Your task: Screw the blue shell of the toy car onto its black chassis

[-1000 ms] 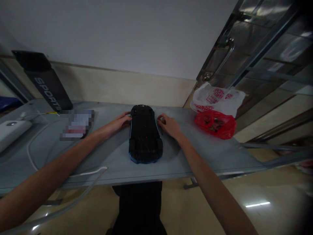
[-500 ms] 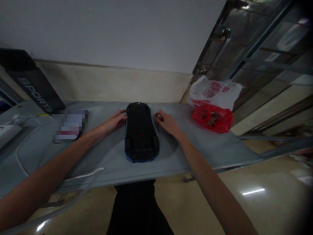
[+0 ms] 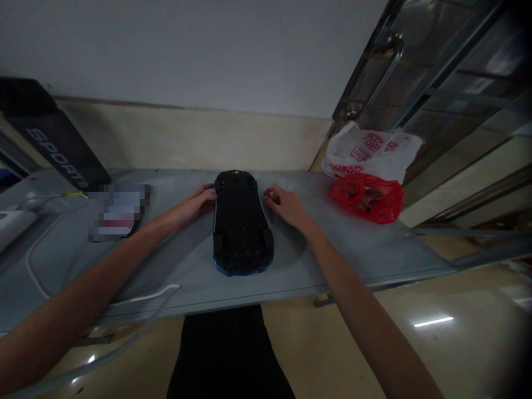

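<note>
An upturned toy car point(image 3: 239, 216) lies lengthwise on the grey table, its black underside up and blue body edges showing. My left hand point(image 3: 198, 201) is at its left side, fingers loosely stretched and the tips against the edge. At the right of the car is my right hand point(image 3: 284, 204), its fingers curled together beside the body. A thin dark piece shows just under these fingers; what they hold is too small to make out.
A phone-like item point(image 3: 120, 213), partly pixelated, lies left on the table point(image 3: 303, 271). Behind it leans a black "SPORT" box point(image 3: 58, 144). White cables point(image 3: 145, 296) cross the left side. A red bag point(image 3: 368, 198) and a white bag point(image 3: 372, 149) sit at the right.
The view has shifted slightly, so the bags and door handle appear farther right. Both hands keep nearly the same places beside the car.
</note>
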Available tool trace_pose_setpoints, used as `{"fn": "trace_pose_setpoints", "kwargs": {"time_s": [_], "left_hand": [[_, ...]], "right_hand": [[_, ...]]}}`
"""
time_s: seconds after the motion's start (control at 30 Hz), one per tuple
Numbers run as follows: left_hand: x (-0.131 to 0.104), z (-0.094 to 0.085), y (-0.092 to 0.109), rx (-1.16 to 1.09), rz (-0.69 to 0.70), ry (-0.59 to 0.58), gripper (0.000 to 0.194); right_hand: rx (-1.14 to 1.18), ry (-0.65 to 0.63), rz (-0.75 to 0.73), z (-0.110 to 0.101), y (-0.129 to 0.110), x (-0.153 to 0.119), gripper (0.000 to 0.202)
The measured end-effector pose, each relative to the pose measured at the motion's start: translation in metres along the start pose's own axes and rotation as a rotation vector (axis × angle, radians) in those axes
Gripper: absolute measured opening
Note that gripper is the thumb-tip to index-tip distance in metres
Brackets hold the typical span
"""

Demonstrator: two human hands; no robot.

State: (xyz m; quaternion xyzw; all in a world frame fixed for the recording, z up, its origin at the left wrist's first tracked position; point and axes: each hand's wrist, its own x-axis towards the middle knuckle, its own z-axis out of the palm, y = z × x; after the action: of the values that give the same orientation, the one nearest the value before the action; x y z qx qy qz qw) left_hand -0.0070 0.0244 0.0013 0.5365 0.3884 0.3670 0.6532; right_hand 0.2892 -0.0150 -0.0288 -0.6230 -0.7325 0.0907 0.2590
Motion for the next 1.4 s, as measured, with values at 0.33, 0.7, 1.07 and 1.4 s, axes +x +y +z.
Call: {"fn": "trace_pose_setpoints", "kwargs": {"time_s": [0.33, 0.7, 1.07, 1.4], "left_hand": [[0.0041, -0.0029, -0.0045, 0.010, 0.009, -0.014, 0.042], [-0.0019, 0.0024, 0.0023, 0.024, -0.007, -0.004, 0.044], [0.0031, -0.0029, -0.0050, -0.001, -0.003, -0.017, 0.051], [-0.0051, 0.0035, 0.0038, 0.011, -0.030, 0.003, 0.045]], "right_hand": [[-0.036, -0.019, 0.003, -0.0031, -0.0043, -0.0008, 0.015], [-0.055, -0.029, 0.008, -0.0018, -0.0046, -0.0005, 0.016], [-0.064, -0.055, 0.001, -0.0038, -0.0052, -0.0029, 0.017], [-0.063, -0.044, 0.005, -0.0043, -0.0087, -0.0033, 0.016]]}}
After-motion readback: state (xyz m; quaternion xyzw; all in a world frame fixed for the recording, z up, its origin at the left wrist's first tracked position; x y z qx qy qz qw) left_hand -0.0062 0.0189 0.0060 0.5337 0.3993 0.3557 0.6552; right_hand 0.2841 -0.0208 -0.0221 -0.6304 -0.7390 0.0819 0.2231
